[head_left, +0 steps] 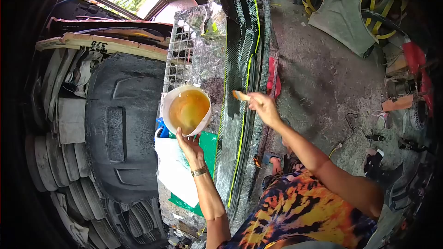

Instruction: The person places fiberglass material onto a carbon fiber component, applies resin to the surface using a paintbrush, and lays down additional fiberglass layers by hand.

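Note:
My left hand (190, 146) is closed on the lower rim of a white tub (167, 119), which is tipped so that the amber liquid (190, 108) inside shows. In my right hand (264, 107) is a paintbrush (241, 96), its wet-looking bristles pointing left. The brush is over a long strip of black woven cloth (235, 71), which looks like carbon fibre and has yellow-green thread along its edges. Whether the bristles touch the cloth I cannot tell. Part of the strip near me looks shiny and greyish.
The strip runs along a stained bench (184, 23) with a wire grid. A white sheet (177, 170) lies on green material (210, 150). To the left stands a black hood-like panel (124, 124) beside stacked grey pieces (48, 163). A grey fender-like panel (344, 11) and cables (353, 127) lie on the right.

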`<state>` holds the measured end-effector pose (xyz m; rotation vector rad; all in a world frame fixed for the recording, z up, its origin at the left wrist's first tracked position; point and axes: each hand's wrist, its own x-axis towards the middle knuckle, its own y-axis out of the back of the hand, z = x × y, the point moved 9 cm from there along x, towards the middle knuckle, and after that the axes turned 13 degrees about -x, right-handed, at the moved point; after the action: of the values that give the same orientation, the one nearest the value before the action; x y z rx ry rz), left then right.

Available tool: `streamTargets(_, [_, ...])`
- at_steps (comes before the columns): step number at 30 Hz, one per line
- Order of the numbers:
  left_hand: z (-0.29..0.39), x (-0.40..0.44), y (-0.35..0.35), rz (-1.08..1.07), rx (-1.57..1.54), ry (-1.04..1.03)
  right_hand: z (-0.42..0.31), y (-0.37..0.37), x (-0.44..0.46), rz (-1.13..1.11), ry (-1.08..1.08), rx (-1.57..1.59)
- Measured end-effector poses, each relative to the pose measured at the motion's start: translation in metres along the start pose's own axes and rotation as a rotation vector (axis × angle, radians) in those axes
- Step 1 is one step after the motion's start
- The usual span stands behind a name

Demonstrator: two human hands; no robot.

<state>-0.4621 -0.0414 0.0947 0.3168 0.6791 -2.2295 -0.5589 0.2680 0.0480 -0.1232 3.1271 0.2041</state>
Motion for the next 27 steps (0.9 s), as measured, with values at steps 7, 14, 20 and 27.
streamTargets(7, [0.000,-0.002,0.000,-0.014,-0.003,-0.002,-0.008,0.007,0.113,0.160,-0.118,0.003])
streamTargets(14, [0.004,-0.006,0.003,0.003,-0.020,-0.018,-0.026,0.032,0.107,0.193,-0.059,0.142])
streamTargets(20, [0.007,-0.009,0.007,0.000,-0.015,-0.016,-0.022,-0.013,0.031,0.136,0.327,-0.242])
streamTargets(27, [0.005,-0.012,0.014,0.011,0.010,-0.030,-0.030,-0.050,-0.046,-0.072,0.394,-0.316])
